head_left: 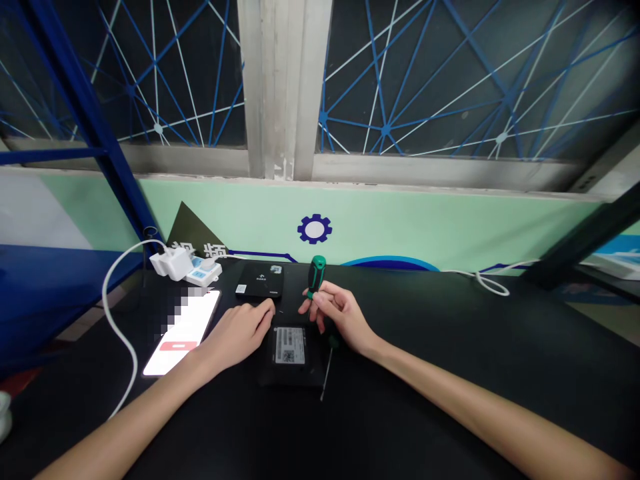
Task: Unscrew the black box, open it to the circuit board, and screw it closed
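Observation:
My right hand (343, 312) grips a green-and-black screwdriver (317, 275) by its lower handle, upright with the handle on top. The tip of this screwdriver is lost behind the fingers. My left hand (247, 332) is closed, fingertips down near the table; what they hold, if anything, is hidden. Between and below both hands lies a flat black device (315, 375) with a white printed label (290, 345) carrying barcodes. A second screwdriver (327, 377), thin-shafted with a dark green handle, lies along the device's right edge.
Behind my left hand lies a flat black box (260, 279) with stickers. A lit phone (185, 333) is beside my left forearm. Farther back, a white power strip (203, 270) holds a charger (173, 264) with a looping white cable (106, 287). Another cable (493, 285) lies back right.

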Available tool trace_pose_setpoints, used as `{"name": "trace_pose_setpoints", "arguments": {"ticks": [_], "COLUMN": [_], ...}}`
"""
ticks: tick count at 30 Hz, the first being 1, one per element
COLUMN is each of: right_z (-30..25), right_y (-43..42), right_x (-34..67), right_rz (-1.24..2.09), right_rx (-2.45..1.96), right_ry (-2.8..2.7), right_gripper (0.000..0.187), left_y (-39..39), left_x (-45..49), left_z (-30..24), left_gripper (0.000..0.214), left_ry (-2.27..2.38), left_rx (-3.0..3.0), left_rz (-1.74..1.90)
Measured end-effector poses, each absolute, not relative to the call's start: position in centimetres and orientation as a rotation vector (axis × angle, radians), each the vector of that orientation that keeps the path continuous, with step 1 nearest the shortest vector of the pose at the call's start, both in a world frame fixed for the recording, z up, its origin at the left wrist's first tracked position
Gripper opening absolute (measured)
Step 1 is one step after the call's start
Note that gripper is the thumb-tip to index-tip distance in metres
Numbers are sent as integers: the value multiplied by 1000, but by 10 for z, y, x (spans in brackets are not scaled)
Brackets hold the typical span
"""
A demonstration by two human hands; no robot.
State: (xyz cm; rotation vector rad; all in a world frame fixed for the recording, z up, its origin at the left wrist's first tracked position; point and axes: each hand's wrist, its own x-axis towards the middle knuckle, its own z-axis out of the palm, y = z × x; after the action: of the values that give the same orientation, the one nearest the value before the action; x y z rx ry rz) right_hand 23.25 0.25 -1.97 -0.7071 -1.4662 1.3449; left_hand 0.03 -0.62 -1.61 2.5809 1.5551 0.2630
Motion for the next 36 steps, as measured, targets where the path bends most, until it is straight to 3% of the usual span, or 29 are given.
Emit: {"name": "trace_pose_setpoints", "arguments": {"ticks": [36], "right_z": [-20], "right_y": [6], "right_x": [235], "right_rz": [1383], "right_rx": [-690], "right_ry": [-1499], "right_gripper": [33], "left_y": [-7], "left_x": [-1], "left_z": [-15], "left_gripper": [27], "left_ry": [1554], "left_rx": [2596], "left_rz": [255]}}
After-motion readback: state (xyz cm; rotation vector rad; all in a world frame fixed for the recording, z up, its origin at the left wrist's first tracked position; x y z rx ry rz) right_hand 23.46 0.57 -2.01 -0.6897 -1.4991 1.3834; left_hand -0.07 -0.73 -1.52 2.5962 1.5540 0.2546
